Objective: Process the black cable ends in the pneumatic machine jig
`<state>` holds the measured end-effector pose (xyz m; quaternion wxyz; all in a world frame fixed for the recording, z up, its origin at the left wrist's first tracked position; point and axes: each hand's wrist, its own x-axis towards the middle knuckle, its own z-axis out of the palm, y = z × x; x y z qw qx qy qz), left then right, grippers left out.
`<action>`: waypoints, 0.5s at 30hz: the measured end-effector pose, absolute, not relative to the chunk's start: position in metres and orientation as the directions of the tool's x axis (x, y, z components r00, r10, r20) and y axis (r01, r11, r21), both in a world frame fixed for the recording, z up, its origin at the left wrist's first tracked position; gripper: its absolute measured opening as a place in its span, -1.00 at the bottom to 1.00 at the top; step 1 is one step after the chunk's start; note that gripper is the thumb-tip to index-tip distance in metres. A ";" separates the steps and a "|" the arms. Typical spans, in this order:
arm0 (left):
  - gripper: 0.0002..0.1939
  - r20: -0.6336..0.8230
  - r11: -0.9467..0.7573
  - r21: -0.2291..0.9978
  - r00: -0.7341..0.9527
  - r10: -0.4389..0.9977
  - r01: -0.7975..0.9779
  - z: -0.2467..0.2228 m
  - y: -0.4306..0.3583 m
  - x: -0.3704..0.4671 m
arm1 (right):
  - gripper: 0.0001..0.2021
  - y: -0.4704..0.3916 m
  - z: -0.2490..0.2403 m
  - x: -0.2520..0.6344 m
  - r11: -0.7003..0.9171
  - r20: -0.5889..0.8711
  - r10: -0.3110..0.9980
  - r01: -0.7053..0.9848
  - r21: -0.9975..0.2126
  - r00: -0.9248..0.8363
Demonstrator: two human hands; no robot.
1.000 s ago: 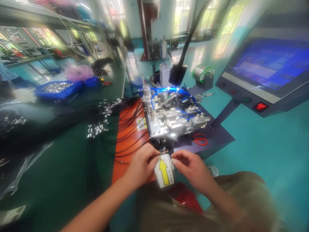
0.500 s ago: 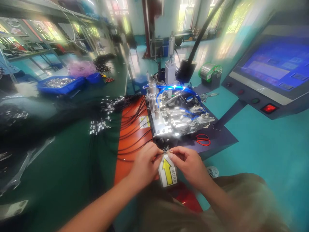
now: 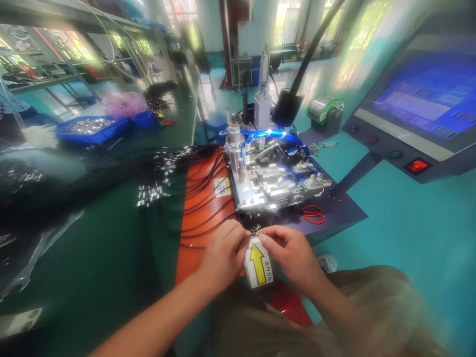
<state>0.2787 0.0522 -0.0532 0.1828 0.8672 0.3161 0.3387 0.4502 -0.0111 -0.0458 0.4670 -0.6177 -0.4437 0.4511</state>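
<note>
My left hand point(image 3: 226, 250) is closed, its thumb and forefinger pinching a thin dark cable end at the front of the metal machine point(image 3: 275, 183). Opposite it, my right hand point(image 3: 292, 250) pinches a tiny part that is too small to name. The fingertips of both hands nearly meet above a white plate point(image 3: 259, 265) with a yellow arrow. Black cables point(image 3: 208, 213) run across the orange surface point(image 3: 193, 263) left of the machine.
Red-handled scissors point(image 3: 313, 214) lie right of the machine. A screen point(image 3: 427, 104) stands at the right, a solder spool point(image 3: 324, 110) behind. On the green table are a blue tray point(image 3: 92, 130) of metal parts, cable bundles point(image 3: 152, 193) and wrenches point(image 3: 40, 253).
</note>
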 end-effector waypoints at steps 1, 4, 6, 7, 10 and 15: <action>-0.93 0.481 -0.740 0.521 0.569 0.667 0.426 -0.053 0.052 0.279 | -0.79 -0.011 -0.046 0.450 -0.175 -0.149 0.968 0.119 -0.977 0.202; -0.92 0.495 -0.749 0.500 0.566 0.659 0.435 -0.052 0.052 0.279 | -0.78 -0.011 -0.047 0.448 -0.182 -0.162 0.963 0.077 -0.980 0.213; -0.91 0.490 -0.746 0.497 0.566 0.662 0.443 -0.051 0.052 0.279 | -0.78 -0.011 -0.047 0.446 -0.180 -0.167 0.962 0.042 -0.983 0.217; -0.90 0.485 -0.743 0.499 0.566 0.666 0.446 -0.051 0.052 0.279 | -0.77 -0.011 -0.048 0.446 -0.178 -0.168 0.961 0.027 -0.984 0.219; -0.90 0.468 -0.726 0.514 0.560 0.684 0.457 -0.051 0.051 0.279 | -0.78 -0.011 -0.048 0.445 -0.173 -0.169 0.959 0.001 -0.985 0.229; -0.89 0.450 -0.713 0.528 0.559 0.696 0.462 -0.050 0.050 0.278 | -0.78 -0.011 -0.050 0.444 -0.170 -0.175 0.957 -0.040 -0.985 0.232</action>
